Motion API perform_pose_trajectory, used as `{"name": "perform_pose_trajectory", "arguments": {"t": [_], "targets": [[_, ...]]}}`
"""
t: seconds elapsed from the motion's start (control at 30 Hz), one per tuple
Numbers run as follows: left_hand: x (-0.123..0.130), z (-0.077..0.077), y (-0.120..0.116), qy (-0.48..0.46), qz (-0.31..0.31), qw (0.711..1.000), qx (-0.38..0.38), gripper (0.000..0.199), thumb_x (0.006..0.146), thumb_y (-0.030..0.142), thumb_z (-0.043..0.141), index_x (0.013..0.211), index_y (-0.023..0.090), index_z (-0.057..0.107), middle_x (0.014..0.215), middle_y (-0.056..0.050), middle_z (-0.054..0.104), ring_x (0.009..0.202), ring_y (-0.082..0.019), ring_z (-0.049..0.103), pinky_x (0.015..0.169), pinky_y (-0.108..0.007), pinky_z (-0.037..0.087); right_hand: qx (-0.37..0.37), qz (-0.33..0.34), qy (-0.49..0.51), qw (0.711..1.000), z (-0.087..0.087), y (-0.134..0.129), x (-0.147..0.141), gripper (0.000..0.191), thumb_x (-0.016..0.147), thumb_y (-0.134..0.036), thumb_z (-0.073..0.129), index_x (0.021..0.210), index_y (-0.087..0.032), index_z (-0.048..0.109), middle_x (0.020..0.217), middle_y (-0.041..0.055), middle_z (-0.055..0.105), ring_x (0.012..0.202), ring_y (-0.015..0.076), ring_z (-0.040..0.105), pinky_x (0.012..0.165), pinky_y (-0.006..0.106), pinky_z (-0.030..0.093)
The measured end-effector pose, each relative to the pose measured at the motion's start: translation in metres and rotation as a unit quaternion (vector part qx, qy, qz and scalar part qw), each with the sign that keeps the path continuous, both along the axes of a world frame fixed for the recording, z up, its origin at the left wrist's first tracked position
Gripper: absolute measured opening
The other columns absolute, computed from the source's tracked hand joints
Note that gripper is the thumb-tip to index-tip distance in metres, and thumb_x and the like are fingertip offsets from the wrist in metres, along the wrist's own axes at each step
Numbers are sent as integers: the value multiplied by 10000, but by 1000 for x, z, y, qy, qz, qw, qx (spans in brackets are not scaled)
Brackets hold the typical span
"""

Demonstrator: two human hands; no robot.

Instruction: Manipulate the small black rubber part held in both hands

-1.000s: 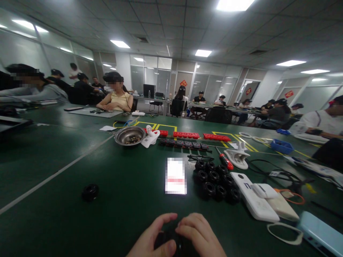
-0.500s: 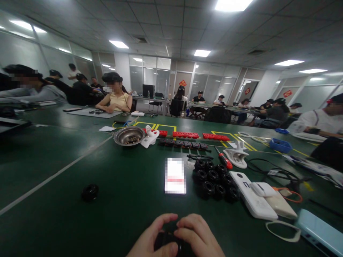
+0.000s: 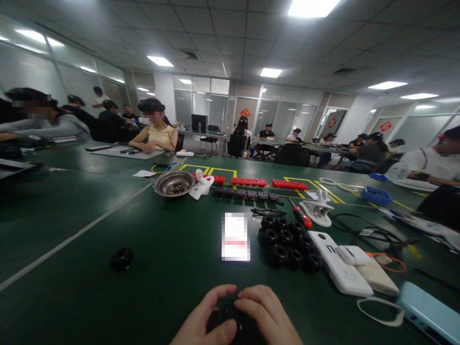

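Low in the head view, my left hand curls around a dark black part, its thumb lying across the near side. My right hand closes on the same part from the other side, fingers bent over it. Between them the part is mostly hidden, and its exact shape cannot be made out. Several black ring-shaped parts stand bunched together ahead and to the right. One more black ring-shaped part lies alone on the left. A phone with a lit screen rests just beyond my hands.
Further off are a metal bowl of small brass-coloured pieces, red trays, a row of black blocks and a red-black screwdriver. Rightward lie a white power bank, cables and a light-blue case. People sit around the tables.
Both hands stay in nearly the same place around the black part. My left thumb and right fingers have shifted slightly; the things on the table have not moved.
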State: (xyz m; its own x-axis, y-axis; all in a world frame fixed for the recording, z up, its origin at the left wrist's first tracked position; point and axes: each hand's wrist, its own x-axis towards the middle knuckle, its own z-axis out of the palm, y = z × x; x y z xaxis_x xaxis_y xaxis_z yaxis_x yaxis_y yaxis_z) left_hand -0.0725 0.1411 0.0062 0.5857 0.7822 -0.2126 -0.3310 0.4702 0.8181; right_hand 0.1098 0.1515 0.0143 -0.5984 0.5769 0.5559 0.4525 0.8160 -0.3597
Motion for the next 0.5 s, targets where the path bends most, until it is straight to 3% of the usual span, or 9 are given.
{"name": "perform_pose_trajectory", "arguments": {"t": [0.2, 0.33, 0.5], "targets": [[2, 3, -1, 35, -2, 999, 12, 792, 531, 427, 733, 1155, 173, 316, 936, -67, 582, 908, -234, 575, 833, -380, 378, -12, -10, -2, 1000, 1, 3, -1, 332, 789, -501, 441, 924, -214, 537, 871, 68, 602, 799, 190, 569, 665, 290, 501], [1, -4, -1, 1, -2, 1000, 9, 687, 585, 457, 687, 1127, 172, 374, 956, -75, 570, 871, -228, 584, 800, -387, 395, 20, -5, 0, 1000, 4, 1, -4, 209, 853, -351, 406, 983, -223, 508, 860, 59, 609, 801, 175, 570, 665, 271, 499], [3, 5, -1, 41, 10, 999, 2, 764, 521, 454, 728, 1126, 186, 345, 932, -59, 564, 859, -220, 580, 805, -374, 388, 2, -15, 2, 1000, 1, 3, -2, 306, 820, -450, 422, 973, -198, 506, 885, 78, 598, 804, 185, 567, 661, 282, 504]]}}
